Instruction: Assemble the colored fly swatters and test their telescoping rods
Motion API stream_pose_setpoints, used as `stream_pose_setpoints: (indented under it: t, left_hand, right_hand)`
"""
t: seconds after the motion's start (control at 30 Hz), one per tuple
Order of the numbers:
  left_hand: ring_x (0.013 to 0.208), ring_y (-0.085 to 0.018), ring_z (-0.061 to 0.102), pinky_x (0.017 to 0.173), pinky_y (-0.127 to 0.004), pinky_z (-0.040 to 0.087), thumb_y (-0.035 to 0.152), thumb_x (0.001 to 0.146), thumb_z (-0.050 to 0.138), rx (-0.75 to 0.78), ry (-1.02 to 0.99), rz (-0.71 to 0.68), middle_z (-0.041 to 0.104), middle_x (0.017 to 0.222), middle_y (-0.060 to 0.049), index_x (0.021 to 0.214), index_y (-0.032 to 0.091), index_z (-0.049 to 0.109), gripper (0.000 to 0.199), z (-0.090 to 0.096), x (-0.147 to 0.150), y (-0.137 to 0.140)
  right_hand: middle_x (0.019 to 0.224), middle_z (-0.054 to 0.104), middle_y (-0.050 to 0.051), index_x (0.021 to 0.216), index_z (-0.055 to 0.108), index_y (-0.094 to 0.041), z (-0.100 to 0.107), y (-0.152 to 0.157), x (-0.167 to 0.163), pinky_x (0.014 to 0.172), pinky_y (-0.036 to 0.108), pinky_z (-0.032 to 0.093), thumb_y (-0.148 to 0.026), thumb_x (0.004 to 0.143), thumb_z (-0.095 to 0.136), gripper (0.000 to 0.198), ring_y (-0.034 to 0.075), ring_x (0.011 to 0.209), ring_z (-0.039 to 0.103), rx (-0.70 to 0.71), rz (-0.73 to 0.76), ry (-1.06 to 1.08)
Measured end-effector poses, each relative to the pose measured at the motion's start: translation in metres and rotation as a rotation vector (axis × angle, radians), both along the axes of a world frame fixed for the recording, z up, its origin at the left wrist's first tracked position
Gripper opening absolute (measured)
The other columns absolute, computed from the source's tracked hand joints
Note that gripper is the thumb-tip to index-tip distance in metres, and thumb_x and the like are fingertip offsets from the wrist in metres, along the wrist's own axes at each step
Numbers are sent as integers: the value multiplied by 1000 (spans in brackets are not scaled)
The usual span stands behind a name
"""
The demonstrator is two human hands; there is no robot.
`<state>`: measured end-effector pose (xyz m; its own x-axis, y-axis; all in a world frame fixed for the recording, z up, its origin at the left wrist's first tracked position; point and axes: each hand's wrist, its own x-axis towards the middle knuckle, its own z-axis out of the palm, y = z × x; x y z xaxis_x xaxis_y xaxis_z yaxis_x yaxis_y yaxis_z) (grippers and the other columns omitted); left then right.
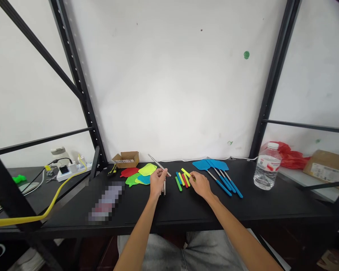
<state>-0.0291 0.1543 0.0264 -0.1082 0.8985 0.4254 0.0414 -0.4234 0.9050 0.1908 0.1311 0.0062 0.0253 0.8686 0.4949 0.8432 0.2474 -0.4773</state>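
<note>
My left hand (157, 180) is closed on a thin metal rod (156, 161) that slants up to the left. More thin rods (164, 189) lie on the table, partly hidden by this hand. A yellow-green handle tube (185, 172) sits in the closed fingers of my right hand (201, 184), apart from the rod. Between the hands lie several handle tubes (178, 184) in green, blue, yellow and red. Left of my left hand is a spread of flat fly swatter heads (130, 172) in red, green, yellow and blue. Several blue fly swatters (222, 185) with rods and handles lie to the right.
A small open cardboard box (127, 160) stands at the back left of the black table (124, 210). On the right are a large water bottle (267, 167), a red plastic bag (290, 154) and a carton (326, 169). A power strip (75, 171) and yellow cable (55, 199) are at left.
</note>
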Motion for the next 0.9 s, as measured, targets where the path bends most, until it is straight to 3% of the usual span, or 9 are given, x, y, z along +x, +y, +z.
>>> stream_pose_setpoints:
  t: [0.23, 0.47, 0.9]
  left_hand:
    - [48, -8, 49, 45, -19, 33, 51, 78, 67, 20, -107, -54, 70, 75, -6, 92, 14, 61, 40, -1, -3, 1]
    - [44, -7, 49, 39, -18, 28, 53, 77, 67, 16, -115, -100, 71, 75, -5, 94, 14, 61, 43, -1, -1, -1]
    - [45, -9, 55, 41, -19, 32, 51, 78, 67, 18, -77, -171, 72, 81, -6, 94, 15, 62, 39, -1, -2, -4]
  right_hand:
    - [91, 64, 2, 99, 59, -23, 4, -7, -6, 65, 27, 38, -34, 96, 40, 23, 16, 74, 59, 151, 200, 52]
    - [91, 61, 1, 105, 59, -25, 6, -13, -8, 65, 25, 40, -35, 93, 47, 19, 16, 79, 59, 157, 255, -16]
    - [93, 60, 0, 105, 60, -28, 8, -15, -9, 69, 26, 43, -33, 94, 48, 17, 16, 83, 60, 150, 292, -33]
